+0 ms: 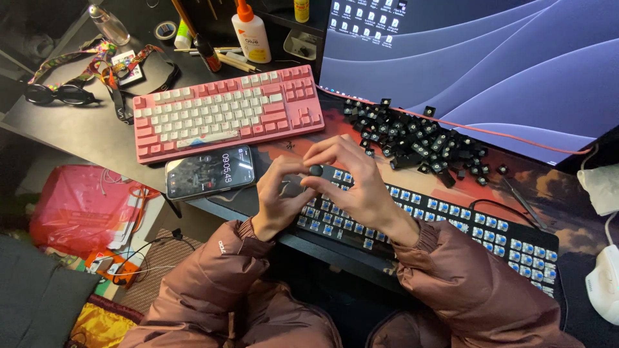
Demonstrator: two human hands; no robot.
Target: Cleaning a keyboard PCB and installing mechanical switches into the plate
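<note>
puffy sleeves point(451, 277) | both hands point(322, 187) pinch round black knob point(315, 170) | bared keyboard point(451, 222)

Beyond your work you have a pink keyboard point(229, 113) lying beside a smartphone point(210, 171) with its screen lit. A white glue bottle point(251, 32) stands behind them, with sunglasses point(58, 95) and a colourful lanyard point(106, 64) off to the left. A large monitor point(477, 64) glows on the right, and a red bag point(80, 206) sits on the floor
</note>
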